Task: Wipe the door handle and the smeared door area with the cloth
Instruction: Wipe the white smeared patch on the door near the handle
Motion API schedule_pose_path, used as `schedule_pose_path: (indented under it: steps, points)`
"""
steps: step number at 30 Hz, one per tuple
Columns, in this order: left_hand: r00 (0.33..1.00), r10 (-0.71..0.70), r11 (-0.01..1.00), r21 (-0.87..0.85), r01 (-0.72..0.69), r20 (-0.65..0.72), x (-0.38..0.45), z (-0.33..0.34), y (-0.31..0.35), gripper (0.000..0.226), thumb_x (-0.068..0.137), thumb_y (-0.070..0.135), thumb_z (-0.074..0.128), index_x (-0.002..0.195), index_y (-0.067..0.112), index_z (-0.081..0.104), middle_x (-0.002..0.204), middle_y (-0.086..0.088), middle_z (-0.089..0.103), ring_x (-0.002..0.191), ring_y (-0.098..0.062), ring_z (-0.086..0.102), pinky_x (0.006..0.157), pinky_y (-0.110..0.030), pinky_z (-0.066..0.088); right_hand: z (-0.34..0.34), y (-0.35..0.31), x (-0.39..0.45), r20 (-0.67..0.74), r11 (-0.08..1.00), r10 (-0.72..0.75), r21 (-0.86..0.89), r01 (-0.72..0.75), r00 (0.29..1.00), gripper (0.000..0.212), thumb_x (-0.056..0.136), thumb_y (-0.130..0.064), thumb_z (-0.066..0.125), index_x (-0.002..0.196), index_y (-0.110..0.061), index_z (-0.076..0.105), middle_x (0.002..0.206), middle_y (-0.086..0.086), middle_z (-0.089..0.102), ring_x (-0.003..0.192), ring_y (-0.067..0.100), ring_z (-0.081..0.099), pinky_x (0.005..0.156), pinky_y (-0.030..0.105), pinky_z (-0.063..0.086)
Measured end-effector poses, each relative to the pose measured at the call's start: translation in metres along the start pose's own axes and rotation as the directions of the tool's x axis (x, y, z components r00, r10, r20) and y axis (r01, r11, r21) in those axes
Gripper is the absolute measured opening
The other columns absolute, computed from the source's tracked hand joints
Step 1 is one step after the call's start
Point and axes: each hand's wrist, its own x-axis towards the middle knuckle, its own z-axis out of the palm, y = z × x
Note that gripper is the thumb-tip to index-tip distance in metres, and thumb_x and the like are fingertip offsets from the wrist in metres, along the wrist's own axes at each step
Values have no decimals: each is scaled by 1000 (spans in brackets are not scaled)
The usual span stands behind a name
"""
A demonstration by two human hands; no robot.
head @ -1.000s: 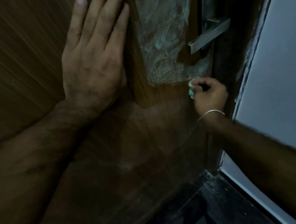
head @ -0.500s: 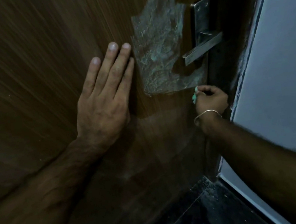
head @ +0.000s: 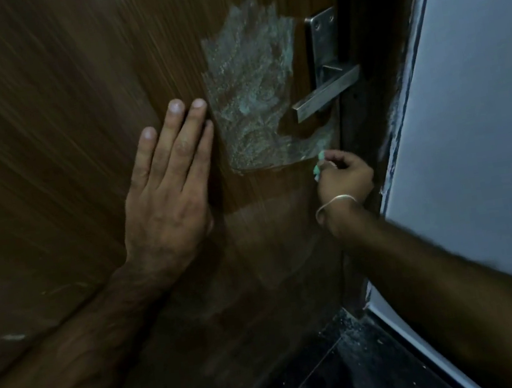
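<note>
The left hand [head: 164, 202] lies flat, fingers straight and together, arm stretched forward. The right hand [head: 343, 177] is curled in a pinch, wrist bent.

Brown wood-grain door [head: 59, 122], whitish-green mottled smear [head: 250, 90], silver handle [head: 326, 95], seemingly mint-green cloth [head: 318, 167]

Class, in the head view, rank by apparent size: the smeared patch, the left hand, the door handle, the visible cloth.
1. smeared patch
2. left hand, nearly as large; nearer the camera
3. door handle
4. cloth, mostly hidden

two hands [head: 164, 202], one door handle [head: 326, 96], one cloth [head: 318, 169], one smear [head: 255, 96], one bracelet [head: 335, 201]
</note>
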Motion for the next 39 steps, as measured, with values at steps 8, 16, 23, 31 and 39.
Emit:
schedule_pose_path:
  steps: [8, 16, 23, 31, 39]
  points:
    - [985, -166, 964, -203, 172, 50, -5, 1, 23, 58, 90, -4, 48, 146, 0, 36, 159, -15, 27, 150, -28, 13, 123, -44, 5, -16, -18, -27, 312, 994, 98, 8, -106, 945, 18, 82, 1, 69, 95, -12, 73, 98, 2, 72, 89, 10, 67, 70, 14, 53]
    - [603, -458, -78, -705, 704, 653, -20, -6, 109, 30, 96, 13, 57, 125, 18, 61, 114, 1, 71, 101, -5, 66, 82, -22, 55, -84, -48, -46, 784, 674, 344, 177, -717, 517, 20, 77, 3, 59, 96, -4, 58, 97, 17, 70, 82, 21, 73, 64, 24, 60]
    - [453, -175, -767, -409, 494, 874, -14, -3, 123, 18, 93, 11, 58, 92, 10, 76, 93, -8, 77, 83, -12, 73, 67, -20, 55, -104, -53, -56, 776, 950, 124, 88, -301, 618, 13, 82, 4, 60, 89, -6, 55, 78, 10, 68, 73, 16, 70, 62, 25, 59]
    - [466, -399, -577, -611, 541, 790, -13, -1, 126, 11, 85, 9, 70, 96, 8, 71, 84, -7, 76, 76, -14, 71, 67, -24, 56, -118, -59, -57, 700, 830, -394, -7, 558, 595, 19, 87, -5, 64, 100, -18, 67, 96, -11, 68, 94, 5, 64, 80, 14, 52]
    - [554, -315, -459, -634, 622, 771, -15, -7, 118, 12, 92, 17, 63, 86, 12, 72, 73, 1, 73, 68, -6, 67, 60, -17, 52, -119, -71, -59, 788, 987, -49, -58, 153, 614, 6, 83, -6, 68, 87, -8, 72, 86, 7, 75, 82, 20, 72, 72, 27, 60]
